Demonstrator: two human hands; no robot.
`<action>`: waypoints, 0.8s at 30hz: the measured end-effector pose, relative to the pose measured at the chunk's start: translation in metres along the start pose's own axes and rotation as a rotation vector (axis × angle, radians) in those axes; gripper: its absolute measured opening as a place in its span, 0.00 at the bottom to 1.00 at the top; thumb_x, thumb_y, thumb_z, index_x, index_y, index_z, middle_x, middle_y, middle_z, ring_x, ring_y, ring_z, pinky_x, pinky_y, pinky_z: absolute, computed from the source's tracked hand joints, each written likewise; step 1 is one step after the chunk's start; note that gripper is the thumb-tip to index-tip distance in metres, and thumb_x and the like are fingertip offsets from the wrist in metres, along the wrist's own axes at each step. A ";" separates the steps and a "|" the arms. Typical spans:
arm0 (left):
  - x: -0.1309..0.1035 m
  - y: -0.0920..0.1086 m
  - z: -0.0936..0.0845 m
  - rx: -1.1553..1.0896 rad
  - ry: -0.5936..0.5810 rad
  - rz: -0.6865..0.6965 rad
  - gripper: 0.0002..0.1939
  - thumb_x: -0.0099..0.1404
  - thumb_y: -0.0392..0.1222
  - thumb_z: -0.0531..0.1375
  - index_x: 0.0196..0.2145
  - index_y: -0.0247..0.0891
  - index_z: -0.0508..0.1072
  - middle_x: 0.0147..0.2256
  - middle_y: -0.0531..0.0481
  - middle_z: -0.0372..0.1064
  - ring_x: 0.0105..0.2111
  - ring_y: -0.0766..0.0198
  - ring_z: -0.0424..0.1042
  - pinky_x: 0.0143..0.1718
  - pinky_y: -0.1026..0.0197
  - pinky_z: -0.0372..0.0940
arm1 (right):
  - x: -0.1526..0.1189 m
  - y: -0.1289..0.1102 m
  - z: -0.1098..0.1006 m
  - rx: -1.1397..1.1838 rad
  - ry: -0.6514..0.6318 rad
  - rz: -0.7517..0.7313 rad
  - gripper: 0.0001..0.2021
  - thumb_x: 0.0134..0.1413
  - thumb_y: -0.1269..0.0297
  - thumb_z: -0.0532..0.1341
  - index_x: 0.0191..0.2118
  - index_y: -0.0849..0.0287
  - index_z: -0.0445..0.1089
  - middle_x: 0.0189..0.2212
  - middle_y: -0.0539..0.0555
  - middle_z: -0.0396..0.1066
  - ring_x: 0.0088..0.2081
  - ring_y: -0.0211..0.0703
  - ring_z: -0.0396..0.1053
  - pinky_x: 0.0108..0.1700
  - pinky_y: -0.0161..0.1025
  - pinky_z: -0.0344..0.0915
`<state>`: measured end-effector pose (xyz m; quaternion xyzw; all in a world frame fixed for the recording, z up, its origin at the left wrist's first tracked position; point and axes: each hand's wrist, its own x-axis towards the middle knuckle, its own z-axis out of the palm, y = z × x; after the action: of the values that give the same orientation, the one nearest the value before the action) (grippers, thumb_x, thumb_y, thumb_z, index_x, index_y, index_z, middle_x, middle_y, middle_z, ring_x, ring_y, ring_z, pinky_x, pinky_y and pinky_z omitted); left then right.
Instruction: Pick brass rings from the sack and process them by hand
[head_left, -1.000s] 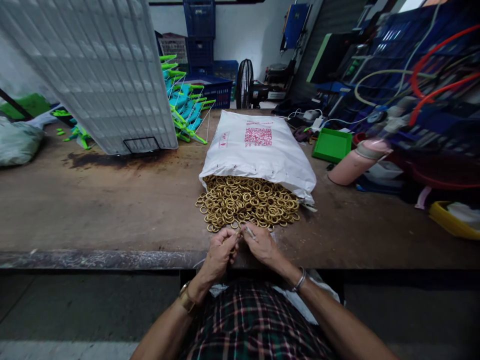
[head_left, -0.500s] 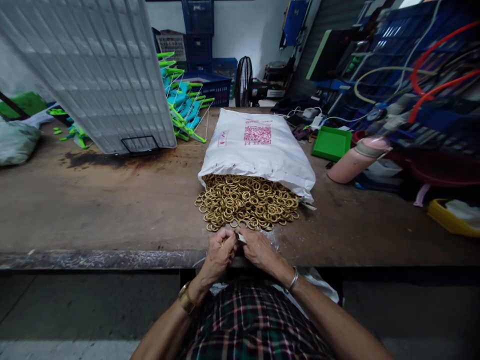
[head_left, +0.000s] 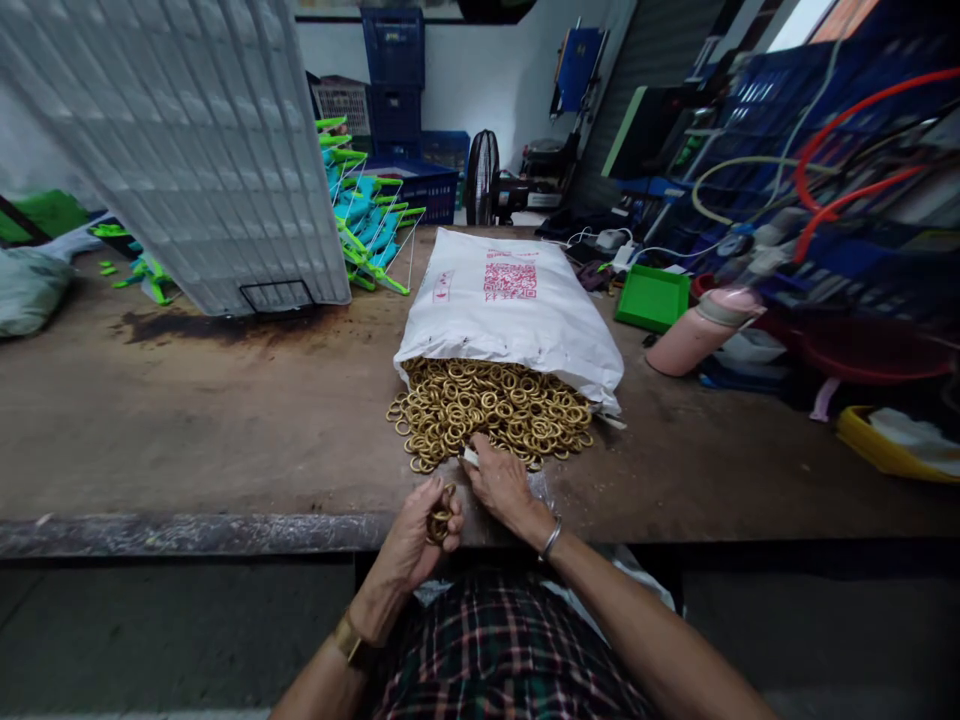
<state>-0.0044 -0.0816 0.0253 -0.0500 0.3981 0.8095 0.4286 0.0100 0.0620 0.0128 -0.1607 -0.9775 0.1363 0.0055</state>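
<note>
A heap of brass-coloured rings [head_left: 495, 405] spills from the open mouth of a white sack [head_left: 517, 310] with red print. Just over the table's front edge, my left hand [head_left: 424, 525] is curled round several of these rings. My right hand [head_left: 501, 485] reaches to the near side of the heap, its fingertips at the rings. A small white piece with a dark tip [head_left: 470, 457] is held at the right hand's fingers; what exactly it is cannot be made out.
On the brown table [head_left: 187, 430], a ribbed translucent panel [head_left: 217, 160] stands at the left beside green and teal parts [head_left: 375, 225]. To the right are a green tray [head_left: 652, 298], a pink bottle [head_left: 694, 335] and a yellow basket [head_left: 885, 450]. A fan [head_left: 484, 180] stands behind.
My hands were together at the heap's near edge. The left has drawn back toward me and turned, showing its rings; the right has moved forward onto the heap.
</note>
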 end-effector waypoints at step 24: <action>0.025 0.000 -0.005 -0.217 0.270 -0.092 0.06 0.46 0.31 0.63 0.25 0.34 0.69 0.24 0.49 0.68 0.23 0.66 0.68 0.15 0.71 0.56 | 0.000 0.013 0.002 0.539 0.099 0.074 0.03 0.47 0.71 0.53 0.31 0.57 0.60 0.25 0.47 0.62 0.28 0.36 0.59 0.30 0.33 0.50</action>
<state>-0.0214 -0.0688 0.0120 -0.2224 0.3595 0.8132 0.4001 0.0136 0.0737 0.0072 -0.1955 -0.8981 0.3834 0.0907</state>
